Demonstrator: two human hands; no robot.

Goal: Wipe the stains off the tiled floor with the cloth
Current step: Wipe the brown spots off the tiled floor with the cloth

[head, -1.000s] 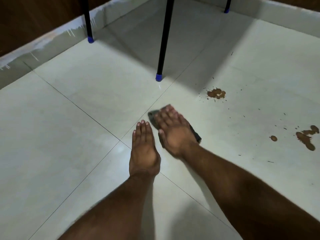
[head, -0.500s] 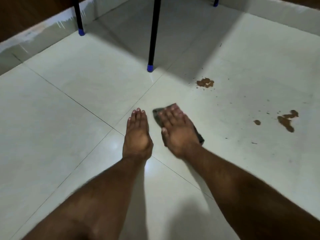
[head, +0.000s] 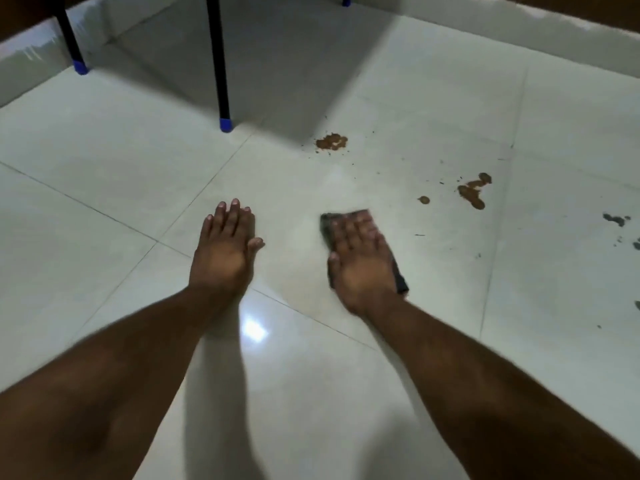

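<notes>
Pale glossy floor tiles (head: 104, 140) with thin grout lines. Black furniture legs (head: 219, 60) with blue caps (head: 225, 124) cast a shadow. A pale skirting (head: 519, 32) edges dark walls.

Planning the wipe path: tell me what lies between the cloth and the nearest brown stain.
Only bare tile, in the head view, between the cloth and the small brown stain.

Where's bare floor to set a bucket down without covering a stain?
Bare patches: the tile left of the left hand, out to the skirting; the floor between the hands; the near tiles under the forearms. Crowded: ahead and right of the right hand on the cloth, with the brown stains and dark marks.
</notes>
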